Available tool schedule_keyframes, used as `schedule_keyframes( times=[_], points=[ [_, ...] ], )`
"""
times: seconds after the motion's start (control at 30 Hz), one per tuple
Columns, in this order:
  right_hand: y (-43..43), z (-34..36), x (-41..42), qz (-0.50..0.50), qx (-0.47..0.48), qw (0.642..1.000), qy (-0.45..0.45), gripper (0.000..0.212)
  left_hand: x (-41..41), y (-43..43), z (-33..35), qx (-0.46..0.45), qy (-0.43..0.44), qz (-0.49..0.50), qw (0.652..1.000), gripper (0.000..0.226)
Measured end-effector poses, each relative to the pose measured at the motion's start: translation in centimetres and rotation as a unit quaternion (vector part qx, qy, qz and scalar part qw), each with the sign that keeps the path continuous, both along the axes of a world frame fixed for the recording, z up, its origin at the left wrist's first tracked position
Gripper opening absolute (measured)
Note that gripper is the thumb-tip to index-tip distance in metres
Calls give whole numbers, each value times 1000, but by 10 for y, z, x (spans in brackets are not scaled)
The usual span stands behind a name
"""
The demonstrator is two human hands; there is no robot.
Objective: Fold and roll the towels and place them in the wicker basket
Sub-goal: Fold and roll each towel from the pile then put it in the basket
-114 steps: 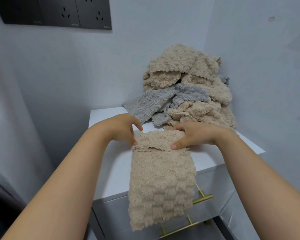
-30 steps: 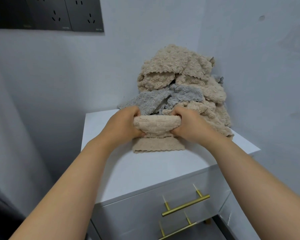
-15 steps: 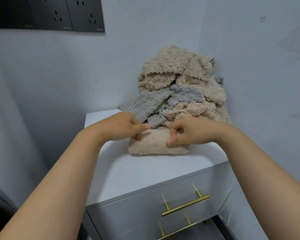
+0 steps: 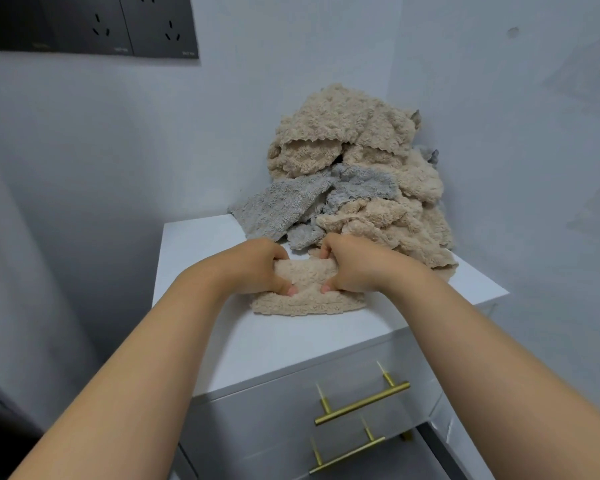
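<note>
The rolled beige fleece towel [image 4: 307, 301] lies on the white cabinet surface [image 4: 274, 344], left hand [image 4: 257, 268] on its left end and right hand [image 4: 354, 268] on its right end. It sits just before the heap of beige and grey towels [image 4: 354, 188] at the back right.

**Soft, Cool Light Fills a Pale Corner**

Diffuse, bluish light falls evenly on the white cabinet top [image 4: 284, 344]. A thin shadow edges the folded towel [image 4: 305, 303] at 6 o'clock, and the wall [image 4: 66, 202] darkens toward 8 o'clock. Wide-angle distortion stretches the forearms [image 4: 146, 368] at 5 and 7 o'clock. Detail is soft and slightly smeared across the towel pile [image 4: 354, 133].
</note>
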State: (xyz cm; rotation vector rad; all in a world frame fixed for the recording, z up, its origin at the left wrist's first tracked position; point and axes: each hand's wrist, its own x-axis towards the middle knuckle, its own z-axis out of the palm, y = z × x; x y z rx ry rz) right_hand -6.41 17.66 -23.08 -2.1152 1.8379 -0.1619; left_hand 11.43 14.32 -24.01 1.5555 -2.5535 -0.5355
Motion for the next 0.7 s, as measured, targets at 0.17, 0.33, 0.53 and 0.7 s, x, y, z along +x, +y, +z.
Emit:
schedule_keyframes(
  times=[0.17,0.33,0.53,0.7],
  points=[
    [6,-4,-1,-51,-15,998,18,32,-9,8,4,-35,-34,13,999,30],
    [31,4,-4,-93,-94,991,37,40,-22,28,8,-102,-25,11,994,27],
    [80,17,-47,-137,-221,962,81,8,-68,63,13,-153,63,-8,986,34],
    [132,25,-104,-164,-285,933,148,15,-136,95,20,-195,72,-53,977,31]
  ],
)
